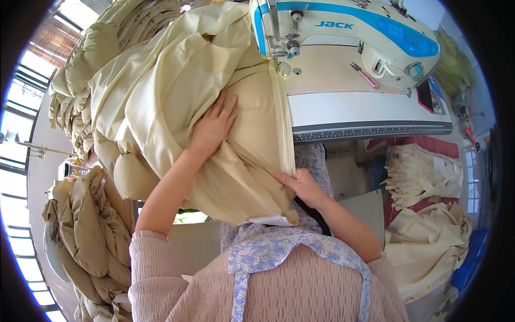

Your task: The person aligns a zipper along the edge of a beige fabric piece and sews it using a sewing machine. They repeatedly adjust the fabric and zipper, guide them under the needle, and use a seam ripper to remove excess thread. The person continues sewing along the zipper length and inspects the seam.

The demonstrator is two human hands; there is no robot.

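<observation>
A beige padded garment [252,115], probably a jacket, spreads from the sewing machine [343,27] down over my lap, its pale shiny lining [177,70] folded over on the left. Along its right edge a long pale strip [284,123], which looks like zipper tape, runs down from under the needle and presser foot [278,64]. Flat on the cloth, fingers stretched out, lies my left hand [212,127]. My right hand [303,188] pinches the lower part of the strip and garment edge between thumb and fingers. Its fingertips are partly hidden.
Pink-handled snips [365,75] and a phone-like dark object [425,96] lie on the machine table, whose front edge carries a ruler strip [370,130]. More padded garments [91,231] are heaped at left. Bundled pale strips [424,172] and cream cloth [426,241] sit at right.
</observation>
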